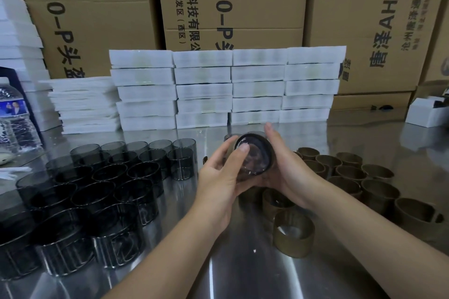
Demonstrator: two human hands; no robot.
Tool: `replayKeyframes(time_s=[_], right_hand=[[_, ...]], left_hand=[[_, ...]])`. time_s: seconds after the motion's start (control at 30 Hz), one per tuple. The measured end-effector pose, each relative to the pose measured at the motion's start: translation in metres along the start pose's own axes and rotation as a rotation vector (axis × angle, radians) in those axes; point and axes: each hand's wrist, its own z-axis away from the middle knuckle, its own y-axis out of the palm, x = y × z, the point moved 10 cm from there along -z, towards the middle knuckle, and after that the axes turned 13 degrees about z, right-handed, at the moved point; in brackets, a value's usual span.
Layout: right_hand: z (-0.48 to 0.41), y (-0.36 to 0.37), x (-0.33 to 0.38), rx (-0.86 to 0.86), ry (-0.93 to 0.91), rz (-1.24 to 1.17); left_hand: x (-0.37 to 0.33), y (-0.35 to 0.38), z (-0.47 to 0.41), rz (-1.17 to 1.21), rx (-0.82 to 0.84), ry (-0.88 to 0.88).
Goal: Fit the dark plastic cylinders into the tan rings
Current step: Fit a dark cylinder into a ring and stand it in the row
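Both hands hold one dark plastic cylinder [255, 155] above the table's middle, its open end tilted toward me. My left hand [218, 177] grips its left side, thumb lying across the near rim. My right hand [284, 165] cups its right side and underside. Whether a tan ring sits around this cylinder I cannot tell. Several dark see-through cylinders [102, 189] stand in rows on the left. Several tan rings [340, 177] stand on the right, the nearest tan ring [292, 233] just below my right forearm.
The steel table [230, 269] is shiny and reflective. Stacks of white foam-wrapped packs [228, 87] line the back, with cardboard boxes [233, 2] behind. A water bottle [14, 116] stands at far left, a small white box [425, 111] at far right.
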Motion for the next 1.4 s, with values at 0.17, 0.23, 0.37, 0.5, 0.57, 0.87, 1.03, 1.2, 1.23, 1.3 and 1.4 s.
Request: replayKeyframes(time_s=[0.17,0.23,0.37,0.5,0.57,0.87,1.03,1.2,1.23,1.3,1.4], right_hand=[[-0.001,-0.007,-0.002,-0.102,-0.009,0.033],[-0.002,-0.008,-0.004,-0.105,-0.009,0.031],[-0.003,-0.003,-0.005,-0.062,-0.019,-0.052],[-0.003,0.004,-0.004,-0.006,-0.028,-0.119],[-0.003,0.003,-0.004,-0.007,-0.022,-0.130],[-0.003,-0.002,-0.004,-0.062,-0.008,-0.138],[-0.002,-0.005,-0.001,-0.079,-0.046,-0.111],[-0.003,-0.003,0.003,-0.060,-0.087,-0.096],[-0.003,-0.002,0.004,-0.056,-0.095,-0.098],[-0.002,0.000,0.006,-0.047,-0.116,-0.106],[-0.002,0.000,0.008,-0.052,-0.136,-0.120]], left_hand=[[0.002,0.002,-0.001,0.025,0.015,-0.029],[0.003,0.002,-0.001,0.019,0.016,-0.037],[0.002,0.002,0.000,0.027,0.009,-0.026],[0.001,0.003,-0.001,0.039,0.012,-0.026],[0.001,0.004,-0.002,0.040,0.027,-0.027],[0.003,0.005,-0.003,0.050,0.047,-0.041],[0.005,0.006,-0.002,0.061,0.058,-0.051],[0.003,0.007,-0.004,0.024,0.076,-0.052],[0.003,0.007,-0.004,0.020,0.075,-0.053],[0.003,0.006,-0.004,0.015,0.073,-0.052],[0.001,0.006,-0.004,0.010,0.081,-0.043]])
